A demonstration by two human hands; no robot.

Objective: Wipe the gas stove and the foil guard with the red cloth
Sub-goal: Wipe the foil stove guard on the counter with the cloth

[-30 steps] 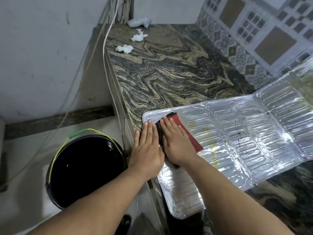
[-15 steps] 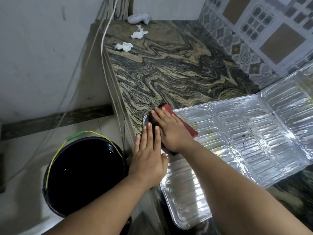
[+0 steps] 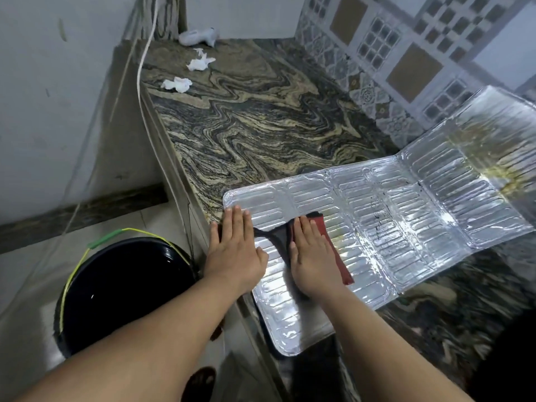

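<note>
The ribbed silver foil guard [image 3: 377, 216] lies flat on the marbled counter, its right panel folded upward near the tiled wall. My right hand [image 3: 311, 253] presses flat on the red cloth [image 3: 338, 256], which lies on the guard's left panel; a dark part of the cloth shows between my hands. My left hand [image 3: 235, 248] rests flat with straight fingers on the guard's left edge at the counter rim. The gas stove is not in view.
A black bucket [image 3: 121, 294] with a yellow-green handle stands on the floor left of the counter. Crumpled white tissues [image 3: 177, 84] and a white object [image 3: 200, 37] lie at the counter's far end. A white cable [image 3: 142, 68] hangs along the counter's left edge.
My right hand has slid the cloth to the right and toward me, away from the guard's far left corner. My left hand stays at the left edge.
</note>
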